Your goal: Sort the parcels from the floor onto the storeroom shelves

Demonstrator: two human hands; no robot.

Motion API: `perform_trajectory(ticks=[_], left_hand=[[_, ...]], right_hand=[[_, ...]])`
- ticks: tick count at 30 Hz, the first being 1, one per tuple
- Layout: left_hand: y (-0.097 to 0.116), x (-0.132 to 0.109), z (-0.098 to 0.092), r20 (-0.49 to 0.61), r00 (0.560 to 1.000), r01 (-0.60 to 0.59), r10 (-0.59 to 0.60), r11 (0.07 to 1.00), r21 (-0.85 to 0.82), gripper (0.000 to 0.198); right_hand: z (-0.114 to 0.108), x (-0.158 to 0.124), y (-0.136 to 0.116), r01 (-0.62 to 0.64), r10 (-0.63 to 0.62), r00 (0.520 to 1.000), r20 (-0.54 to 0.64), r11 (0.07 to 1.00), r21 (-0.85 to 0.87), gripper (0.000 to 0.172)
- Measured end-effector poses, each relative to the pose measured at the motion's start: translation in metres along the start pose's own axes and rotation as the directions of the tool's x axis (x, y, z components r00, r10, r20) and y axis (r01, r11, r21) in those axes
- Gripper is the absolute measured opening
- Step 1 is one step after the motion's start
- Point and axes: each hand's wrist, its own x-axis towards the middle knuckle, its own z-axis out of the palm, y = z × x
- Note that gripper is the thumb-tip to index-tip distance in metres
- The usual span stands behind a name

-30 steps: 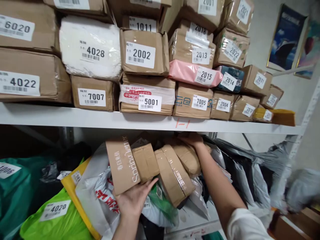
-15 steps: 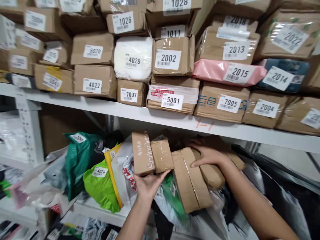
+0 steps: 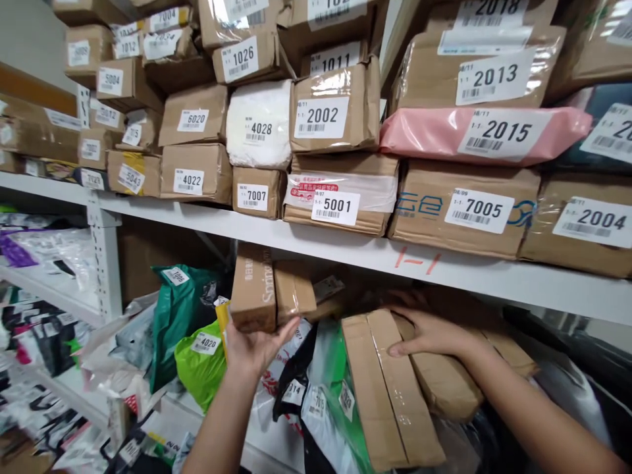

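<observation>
On the lower shelf my left hand (image 3: 254,349) is turned palm up under a brown printed carton (image 3: 253,289) and a smaller taped cardboard box (image 3: 295,289). Its fingers hold the pair from below, partly hidden, with the thumb stretched to the right. My right hand (image 3: 427,329) grips a larger flat cardboard box (image 3: 390,388), thumb on its upper right edge and fingertips out of sight behind. That box leans tilted over the bags. Another brown parcel (image 3: 447,382) lies under my right wrist. Between my hands are a green bag (image 3: 340,382) and a black bag (image 3: 291,388).
Above runs a white shelf edge (image 3: 340,247), low over my hands, carrying labelled boxes such as 5001 (image 3: 340,204) and 7005 (image 3: 464,210). To the left are a lime bag (image 3: 202,362), a teal bag (image 3: 178,322) and a white upright post (image 3: 105,263).
My left hand and the two boxes have moved left, widening the gap to the larger box and exposing bags between. My right hand keeps its grip. The view has shifted closer.
</observation>
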Motion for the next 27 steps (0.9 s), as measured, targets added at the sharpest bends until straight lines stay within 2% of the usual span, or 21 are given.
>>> perform_trajectory(ticks=[3, 7, 10, 13, 14, 16, 18, 19, 21, 23, 24, 25, 26, 27], left_hand=[[0.021, 0.012, 0.020, -0.191, 0.981, 0.024, -0.035, 0.998, -0.061, 0.075], [0.040, 0.026, 0.030, -0.282, 0.956, -0.091, 0.078, 0.995, -0.030, 0.067], [0.053, 0.037, 0.025, -0.312, 0.941, -0.118, 0.131, 0.991, 0.062, 0.063], [0.065, 0.046, 0.014, -0.255, 0.955, -0.096, 0.148, 0.974, 0.203, 0.057], [0.069, 0.047, 0.010, -0.236, 0.960, -0.074, 0.152, 0.948, 0.308, 0.056], [0.080, 0.046, 0.001, -0.257, 0.950, 0.007, 0.176, 0.812, 0.584, 0.053], [0.095, 0.040, -0.007, -0.329, 0.907, 0.111, 0.265, 0.602, 0.790, 0.046], [0.103, 0.035, -0.010, -0.351, 0.877, 0.147, 0.327, 0.514, 0.845, 0.040], [0.119, 0.025, -0.012, -0.360, 0.817, 0.175, 0.450, 0.401, 0.899, 0.023], [0.124, 0.012, -0.010, -0.302, 0.766, 0.167, 0.568, 0.278, 0.946, 0.016], [0.118, 0.004, -0.009, -0.196, 0.731, 0.116, 0.654, 0.163, 0.980, 0.020], [0.104, -0.005, -0.008, -0.027, 0.683, 0.035, 0.730, 0.005, 0.999, 0.026], [0.082, -0.016, -0.010, 0.194, 0.611, -0.071, 0.767, -0.191, 0.979, 0.032], [0.053, -0.029, -0.013, 0.442, 0.517, -0.186, 0.733, -0.408, 0.894, 0.038]], right_hand=[[-0.001, 0.001, 0.000, -0.004, 0.004, 1.000, 0.022, 1.000, 0.013, 0.097], [0.000, 0.002, 0.005, 0.011, -0.012, 1.000, 0.009, 0.999, 0.032, 0.098], [0.002, 0.002, 0.010, 0.024, -0.024, 1.000, -0.003, 0.999, 0.027, 0.099], [0.003, 0.001, 0.011, 0.021, -0.021, 1.000, -0.005, 1.000, 0.014, 0.098], [0.003, 0.000, 0.010, 0.016, -0.016, 1.000, -0.005, 1.000, 0.012, 0.098], [0.003, -0.001, 0.010, 0.017, -0.017, 1.000, -0.009, 1.000, 0.011, 0.098], [0.002, -0.001, 0.010, 0.025, -0.024, 1.000, -0.010, 1.000, 0.014, 0.099], [0.001, -0.001, 0.011, 0.030, -0.029, 1.000, -0.006, 0.999, 0.016, 0.100], [0.000, 0.001, 0.012, 0.032, -0.032, 0.999, 0.008, 0.999, 0.016, 0.101], [-0.001, 0.002, 0.012, 0.033, -0.034, 0.999, 0.024, 0.999, 0.012, 0.102], [-0.001, 0.003, 0.012, 0.033, -0.034, 0.999, 0.029, 0.999, 0.007, 0.102], [-0.002, 0.004, 0.012, 0.031, -0.031, 0.999, 0.031, 1.000, 0.000, 0.102], [-0.003, 0.004, 0.012, 0.031, -0.030, 0.999, 0.033, 1.000, -0.008, 0.103], [-0.003, 0.005, 0.011, 0.030, -0.029, 0.999, 0.038, 0.999, -0.014, 0.103]])
